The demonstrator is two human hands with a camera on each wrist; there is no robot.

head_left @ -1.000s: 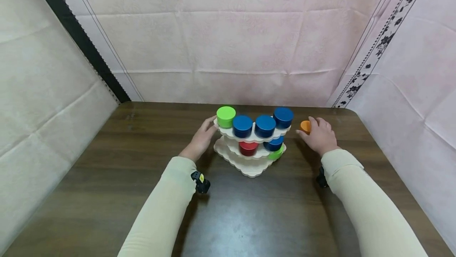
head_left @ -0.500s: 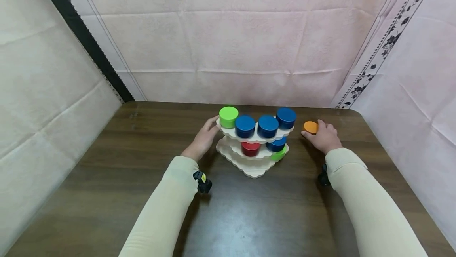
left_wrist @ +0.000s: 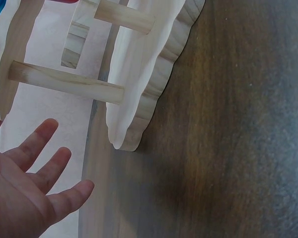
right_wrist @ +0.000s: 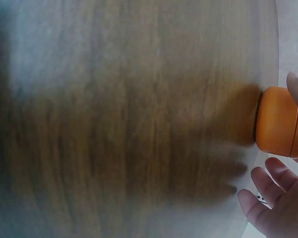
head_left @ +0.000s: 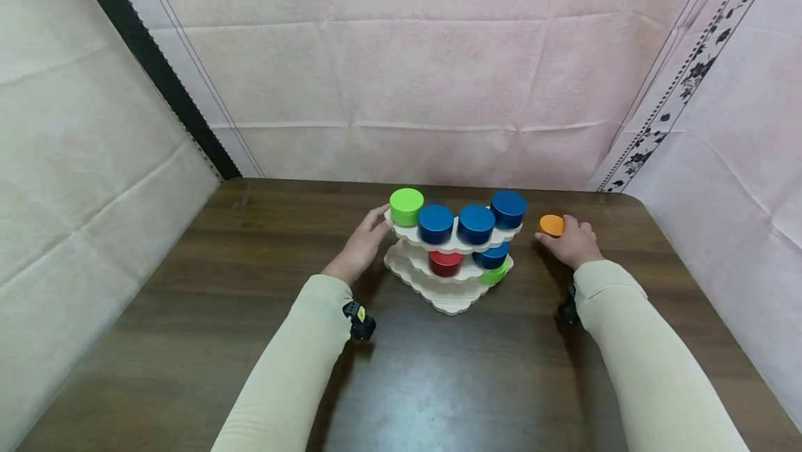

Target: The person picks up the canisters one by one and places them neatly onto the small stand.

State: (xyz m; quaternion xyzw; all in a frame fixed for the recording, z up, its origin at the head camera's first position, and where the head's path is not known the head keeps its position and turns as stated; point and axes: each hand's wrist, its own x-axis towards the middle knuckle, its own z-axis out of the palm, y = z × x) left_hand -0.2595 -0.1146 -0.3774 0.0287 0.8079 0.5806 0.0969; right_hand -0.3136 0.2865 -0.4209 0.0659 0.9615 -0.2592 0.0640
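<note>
A pale wooden tiered stand [head_left: 451, 299] with scalloped edges stands on the table. On its upper tier sit a green jar [head_left: 406, 207] and blue jars [head_left: 475, 223]. Lower down are a red jar [head_left: 445, 264], another blue jar [head_left: 495, 255] and a partly hidden green jar [head_left: 496, 272]. My left hand [head_left: 361, 246] pinches the upper tier's left edge; in the left wrist view three of its fingers [left_wrist: 52, 168] extend away from the wood. To the stand's right, my right hand [head_left: 573, 242] grips an orange lidded jar [right_wrist: 278, 121] between thumb and fingers, close to the tabletop.
The brown wooden table [head_left: 250, 340] ends at a back edge not far behind the stand. Pale cloth [head_left: 351, 76] hangs behind it and along both sides. Wooden pegs [left_wrist: 64, 82] join the stand's tiers.
The whole head view has shifted slightly, moving the scene rightward. More of the orange jar's top shows beside my right fingers than a second ago. My left hand keeps its place at the stand.
</note>
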